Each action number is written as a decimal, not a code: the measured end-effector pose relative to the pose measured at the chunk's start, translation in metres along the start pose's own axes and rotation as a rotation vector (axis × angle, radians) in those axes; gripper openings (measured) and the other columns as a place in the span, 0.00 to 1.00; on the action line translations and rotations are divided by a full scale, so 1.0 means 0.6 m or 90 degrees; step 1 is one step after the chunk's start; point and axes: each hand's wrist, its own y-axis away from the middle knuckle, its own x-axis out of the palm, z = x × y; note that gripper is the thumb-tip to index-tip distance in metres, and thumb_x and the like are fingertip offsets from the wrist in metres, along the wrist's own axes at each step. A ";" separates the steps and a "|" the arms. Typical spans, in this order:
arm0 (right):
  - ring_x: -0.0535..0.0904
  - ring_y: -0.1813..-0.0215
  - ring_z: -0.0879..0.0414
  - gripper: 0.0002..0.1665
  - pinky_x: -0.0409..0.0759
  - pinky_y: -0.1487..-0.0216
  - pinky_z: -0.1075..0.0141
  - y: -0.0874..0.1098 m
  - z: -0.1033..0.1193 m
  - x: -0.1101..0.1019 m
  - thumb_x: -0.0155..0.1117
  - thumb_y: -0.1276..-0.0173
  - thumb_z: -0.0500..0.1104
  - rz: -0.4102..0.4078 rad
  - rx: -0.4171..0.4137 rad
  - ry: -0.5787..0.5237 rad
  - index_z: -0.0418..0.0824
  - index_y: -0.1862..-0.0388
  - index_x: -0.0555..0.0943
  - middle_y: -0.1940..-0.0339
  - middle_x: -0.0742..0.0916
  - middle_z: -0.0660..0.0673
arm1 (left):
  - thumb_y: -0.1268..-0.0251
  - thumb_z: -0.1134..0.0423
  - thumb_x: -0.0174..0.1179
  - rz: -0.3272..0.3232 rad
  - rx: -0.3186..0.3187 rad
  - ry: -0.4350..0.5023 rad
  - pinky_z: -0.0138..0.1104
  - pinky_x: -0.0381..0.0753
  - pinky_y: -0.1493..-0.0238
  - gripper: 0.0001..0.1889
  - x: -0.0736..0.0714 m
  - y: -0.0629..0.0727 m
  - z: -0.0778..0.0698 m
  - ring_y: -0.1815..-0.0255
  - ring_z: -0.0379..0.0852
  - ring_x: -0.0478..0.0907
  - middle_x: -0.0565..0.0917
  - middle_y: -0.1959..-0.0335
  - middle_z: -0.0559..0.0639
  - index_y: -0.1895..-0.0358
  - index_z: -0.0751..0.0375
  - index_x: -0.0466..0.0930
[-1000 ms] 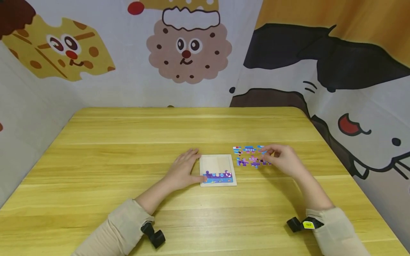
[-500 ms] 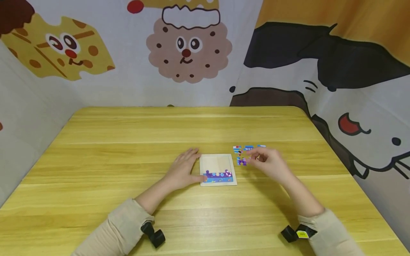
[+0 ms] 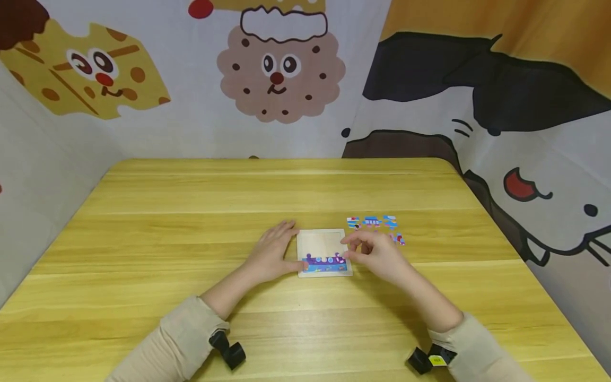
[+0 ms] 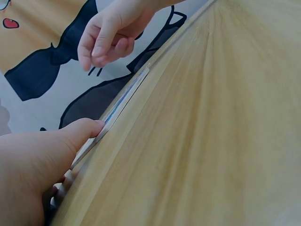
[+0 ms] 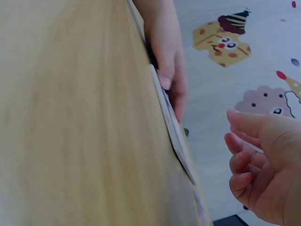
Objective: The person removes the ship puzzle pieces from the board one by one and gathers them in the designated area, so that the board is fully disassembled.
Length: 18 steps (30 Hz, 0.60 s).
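Note:
A square wooden puzzle tray point(image 3: 324, 237) lies on the table with blue and purple jigsaw pieces point(image 3: 324, 265) filling its near part. The left hand point(image 3: 271, 257) rests at the tray's left side, its thumb on the lower left corner and its other fingers spread along the edge. Over the tray's right edge hovers the right hand point(image 3: 377, 255), thumb and index finger apart. In the right wrist view, no piece shows between those fingertips point(image 5: 235, 114). Loose jigsaw pieces point(image 3: 372, 221) lie just right of the tray, some hidden behind the right hand.
The wooden table point(image 3: 191, 196) reaches back to a wall cloth point(image 3: 191, 132) printed with cartoon figures. Each forearm has a black wrist device, one on the left sleeve point(image 3: 167, 339) and one on the right.
The right hand has moved left from over the loose pieces to the tray's right edge. The left hand and the tray have stayed in place.

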 end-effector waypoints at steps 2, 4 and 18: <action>0.68 0.80 0.59 0.12 0.66 0.82 0.70 0.000 0.002 0.008 0.71 0.40 0.38 0.016 0.004 -0.006 0.39 0.56 0.84 0.72 0.81 0.53 | 0.46 0.35 0.62 -0.001 -0.001 -0.002 0.51 0.42 0.29 0.48 0.000 0.000 0.001 0.24 0.53 0.43 0.53 0.25 0.55 0.28 0.63 0.60; 0.67 0.81 0.60 0.12 0.65 0.83 0.70 -0.001 0.002 0.017 0.71 0.40 0.39 0.033 0.005 -0.013 0.40 0.56 0.84 0.72 0.81 0.53 | 0.46 0.36 0.63 -0.004 -0.001 -0.003 0.51 0.43 0.29 0.48 0.001 -0.001 0.001 0.24 0.53 0.44 0.54 0.25 0.55 0.28 0.63 0.60; 0.74 0.76 0.59 0.13 0.74 0.77 0.68 -0.028 0.003 0.062 0.73 0.43 0.39 0.098 -0.026 -0.018 0.40 0.58 0.84 0.72 0.83 0.55 | 0.46 0.35 0.63 -0.012 0.004 -0.008 0.53 0.44 0.29 0.48 0.002 -0.001 0.001 0.25 0.54 0.44 0.54 0.25 0.56 0.29 0.63 0.61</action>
